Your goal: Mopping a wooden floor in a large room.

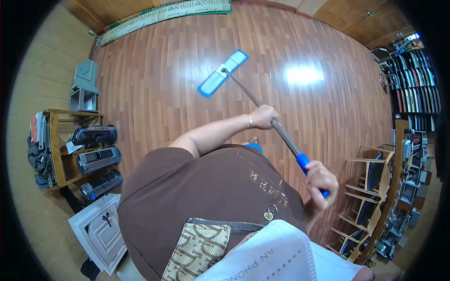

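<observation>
Fingers of the right hand (322, 183) wrap around the blue grip (303, 161) of a flat mop (287, 139), while those of the left hand (263, 116) encircle its metal pole (282, 133). I see the mop's blue-edged head (217, 79) resting on the wood-patterned floor (159, 89) ahead, a patterned rug (168, 20) lying beyond it.

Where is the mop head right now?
In the head view, the mop head is at upper centre, on the floor, between the left hand and the rug.

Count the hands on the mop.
2: the left hand is around the pole, partway along it, and the right hand is around the blue grip at its near end. Both show plainly.
</observation>
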The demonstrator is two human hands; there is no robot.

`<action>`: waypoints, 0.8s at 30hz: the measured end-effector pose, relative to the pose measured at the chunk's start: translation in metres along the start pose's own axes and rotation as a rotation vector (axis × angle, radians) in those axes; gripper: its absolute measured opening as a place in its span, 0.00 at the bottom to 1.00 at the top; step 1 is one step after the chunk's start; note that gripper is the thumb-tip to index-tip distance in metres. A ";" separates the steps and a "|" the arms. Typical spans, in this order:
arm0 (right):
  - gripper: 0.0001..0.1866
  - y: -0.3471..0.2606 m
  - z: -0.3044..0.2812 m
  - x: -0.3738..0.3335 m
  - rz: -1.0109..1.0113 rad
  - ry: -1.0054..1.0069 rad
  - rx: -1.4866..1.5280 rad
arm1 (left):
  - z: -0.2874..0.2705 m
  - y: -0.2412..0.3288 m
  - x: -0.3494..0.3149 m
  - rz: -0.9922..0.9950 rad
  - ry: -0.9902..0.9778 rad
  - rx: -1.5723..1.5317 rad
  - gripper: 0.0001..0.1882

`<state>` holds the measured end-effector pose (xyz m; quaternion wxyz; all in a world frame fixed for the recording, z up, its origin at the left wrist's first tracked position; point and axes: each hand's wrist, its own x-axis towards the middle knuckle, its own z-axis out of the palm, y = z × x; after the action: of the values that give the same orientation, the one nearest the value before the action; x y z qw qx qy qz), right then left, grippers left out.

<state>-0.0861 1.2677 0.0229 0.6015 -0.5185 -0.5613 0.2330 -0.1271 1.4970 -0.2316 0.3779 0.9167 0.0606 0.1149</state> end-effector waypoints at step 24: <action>0.08 0.199 -0.030 0.307 -0.173 -0.396 0.294 | -0.175 -0.217 0.157 -0.242 0.204 0.125 0.14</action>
<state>0.0817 1.5922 -0.0155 0.5667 -0.3199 -0.6703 0.3568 -0.0257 1.8006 -0.2391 0.3230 0.9081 0.2156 0.1568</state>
